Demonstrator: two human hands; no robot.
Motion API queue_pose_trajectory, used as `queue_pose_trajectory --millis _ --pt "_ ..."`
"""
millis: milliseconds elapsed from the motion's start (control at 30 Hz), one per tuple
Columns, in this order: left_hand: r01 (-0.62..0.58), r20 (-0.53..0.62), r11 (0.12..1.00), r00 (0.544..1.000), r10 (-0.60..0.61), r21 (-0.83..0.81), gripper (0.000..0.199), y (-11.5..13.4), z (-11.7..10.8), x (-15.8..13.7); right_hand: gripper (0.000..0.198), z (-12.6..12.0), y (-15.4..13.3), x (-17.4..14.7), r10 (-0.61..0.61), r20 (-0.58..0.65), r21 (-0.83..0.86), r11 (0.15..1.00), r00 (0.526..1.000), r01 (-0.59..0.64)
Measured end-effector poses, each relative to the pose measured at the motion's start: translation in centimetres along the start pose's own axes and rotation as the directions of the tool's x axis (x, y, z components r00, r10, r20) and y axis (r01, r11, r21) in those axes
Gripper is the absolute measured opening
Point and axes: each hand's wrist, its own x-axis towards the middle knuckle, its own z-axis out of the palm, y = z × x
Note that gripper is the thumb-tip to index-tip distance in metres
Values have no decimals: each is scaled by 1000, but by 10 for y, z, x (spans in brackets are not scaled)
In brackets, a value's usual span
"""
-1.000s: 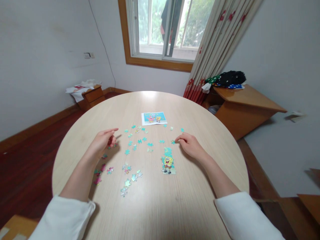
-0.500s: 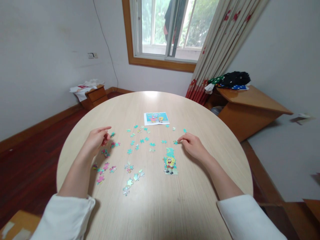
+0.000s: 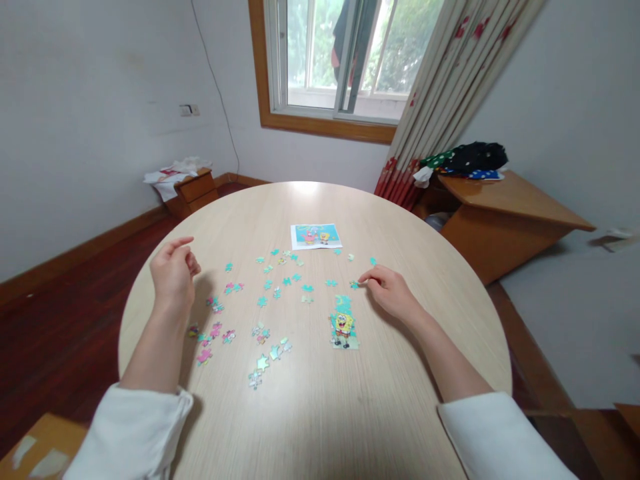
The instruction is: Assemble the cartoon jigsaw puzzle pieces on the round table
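My left hand (image 3: 175,267) is raised over the table's left side, index finger stretched out and the others loosely bent, with nothing visible in it. A teal jigsaw piece (image 3: 229,267) lies to its right. My right hand (image 3: 387,288) rests with its index fingertip at the edge of a small jigsaw piece (image 3: 354,285), which lies flat; its other fingers are curled under. Just below is a joined section of the puzzle (image 3: 344,323) showing a yellow cartoon figure. Pink pieces (image 3: 216,329) lie near my left forearm, and several teal ones (image 3: 287,281) are scattered between my hands.
A printed picture card (image 3: 317,237) lies beyond the pieces on the round table (image 3: 310,427). Pale star-patterned pieces (image 3: 263,363) lie nearer to me. A wooden cabinet (image 3: 505,220) with cloths stands at right, a small wooden stand (image 3: 196,190) at far left.
My left hand has lifted and drawn back leftward, away from the teal piece at the left. My right hand stays at the same piece. The view has shifted slightly.
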Motion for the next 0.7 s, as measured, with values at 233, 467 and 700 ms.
queue_pose_trajectory --millis 233,467,700 --pt "-41 -63 998 997 45 52 11 0 0 2 26 0 0 0 -5 -6 0 1000 1000 5" --pt "-73 -16 962 997 80 264 8 -11 -14 16 25 2 1 0 -4 -11 9 1000 1000 4" --pt "-113 0 946 993 119 304 8 -15 -17 20 25 2 2 0 0 -11 3 1000 1000 0"
